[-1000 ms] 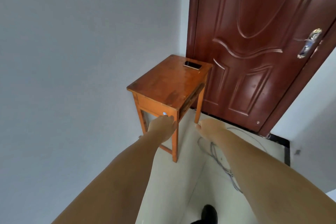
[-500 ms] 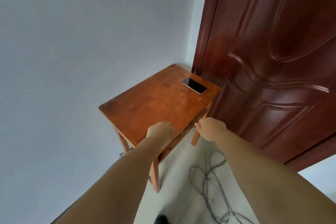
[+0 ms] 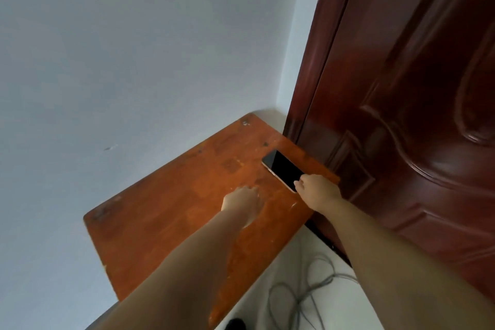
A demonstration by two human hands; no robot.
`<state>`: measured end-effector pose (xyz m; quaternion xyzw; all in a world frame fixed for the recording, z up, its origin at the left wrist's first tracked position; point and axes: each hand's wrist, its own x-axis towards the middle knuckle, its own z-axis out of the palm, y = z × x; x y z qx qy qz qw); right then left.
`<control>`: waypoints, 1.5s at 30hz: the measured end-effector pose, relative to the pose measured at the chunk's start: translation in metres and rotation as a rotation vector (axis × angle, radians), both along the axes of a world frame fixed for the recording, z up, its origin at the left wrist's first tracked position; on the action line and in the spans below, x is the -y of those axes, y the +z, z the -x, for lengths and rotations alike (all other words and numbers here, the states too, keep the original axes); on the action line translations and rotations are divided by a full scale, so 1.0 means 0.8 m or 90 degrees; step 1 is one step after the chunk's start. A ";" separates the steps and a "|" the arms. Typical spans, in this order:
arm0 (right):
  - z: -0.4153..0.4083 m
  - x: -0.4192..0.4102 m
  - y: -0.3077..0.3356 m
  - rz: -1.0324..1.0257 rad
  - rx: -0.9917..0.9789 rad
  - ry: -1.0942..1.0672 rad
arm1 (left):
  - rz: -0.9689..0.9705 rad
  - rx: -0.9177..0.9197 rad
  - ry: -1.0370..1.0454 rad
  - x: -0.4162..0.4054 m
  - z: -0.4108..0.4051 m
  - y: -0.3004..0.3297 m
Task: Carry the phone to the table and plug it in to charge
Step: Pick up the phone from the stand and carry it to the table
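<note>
A black phone [image 3: 282, 169] lies screen up, flat on the far right part of a small orange wooden table [image 3: 171, 211]. My right hand [image 3: 318, 191] reaches over the table's right side and its fingertips touch the phone's near end; the phone rests on the wood. My left hand [image 3: 241, 203] hovers over the middle of the tabletop, a hand's width left of the phone, fingers loosely curled and holding nothing.
A dark red panelled door [image 3: 401, 115] stands right behind the table's right edge. A pale grey wall [image 3: 134, 61] runs along the table's left and far sides. Grey cables [image 3: 302, 295] lie coiled on the light floor below the table's near right edge.
I have come closer to the table, which now fills the lower view. Both hands moved forward over the tabletop, and my right hand reached the phone's near end.
</note>
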<state>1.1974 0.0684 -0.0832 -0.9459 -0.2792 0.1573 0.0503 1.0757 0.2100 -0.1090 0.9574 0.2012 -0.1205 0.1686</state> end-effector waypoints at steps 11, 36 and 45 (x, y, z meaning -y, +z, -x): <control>-0.091 -0.050 -0.092 -0.023 -0.065 0.034 | -0.016 -0.028 0.196 0.012 -0.055 -0.113; -0.027 -0.168 -0.022 -0.181 0.024 0.246 | -0.048 0.020 0.365 -0.075 0.036 -0.006; 0.202 -0.273 0.040 -0.298 -0.116 0.437 | -0.138 0.105 0.711 -0.094 0.306 0.068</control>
